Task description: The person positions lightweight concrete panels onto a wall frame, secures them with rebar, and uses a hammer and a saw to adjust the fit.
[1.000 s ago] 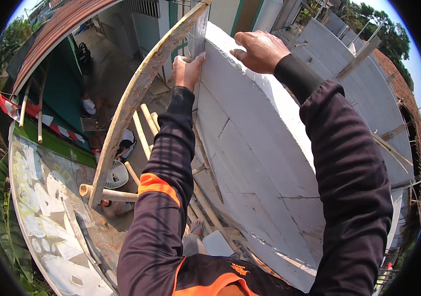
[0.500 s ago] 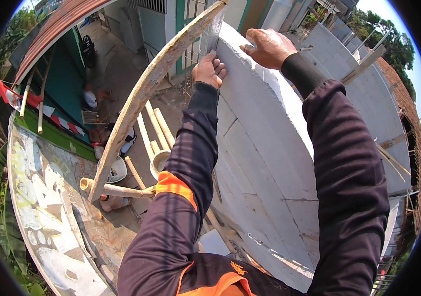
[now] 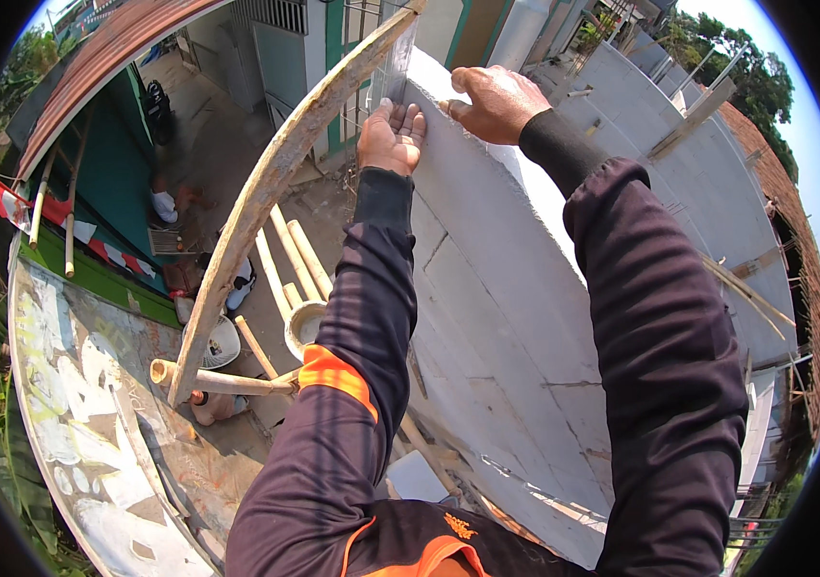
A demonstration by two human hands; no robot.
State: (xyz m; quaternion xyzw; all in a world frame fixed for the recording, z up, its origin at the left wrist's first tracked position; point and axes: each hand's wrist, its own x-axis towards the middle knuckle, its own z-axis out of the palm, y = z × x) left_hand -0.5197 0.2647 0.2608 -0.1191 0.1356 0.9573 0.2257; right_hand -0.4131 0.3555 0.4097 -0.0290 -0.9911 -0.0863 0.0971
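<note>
My left hand [image 3: 392,140] is palm-up, fingers partly bent and apart, beside the far end of a pale block wall [image 3: 487,240]. Its fingertips are at the lower end of a shiny, straight upright strip [image 3: 392,75]; whether they press on it I cannot tell. My right hand [image 3: 501,104] hovers over the wall's bright top edge, with bent fingers and the thumb pointing left, apart from the index finger. Nothing shows in it. A curved, rough wooden pole [image 3: 285,168] leans to the left of my left arm.
A bamboo crosspiece [image 3: 223,382] meets the pole's lower end. Below are bamboo poles [image 3: 299,260], a round bucket [image 3: 306,325], a white basin [image 3: 223,343] and a seated person [image 3: 164,200]. A paint-stained sheet [image 3: 93,423] spreads at lower left. More block walls [image 3: 660,183] stand right.
My right hand has come lower and to the left, closer to the wall's edge. The fingers of my left hand have opened somewhat. The whole view has shifted slightly.
</note>
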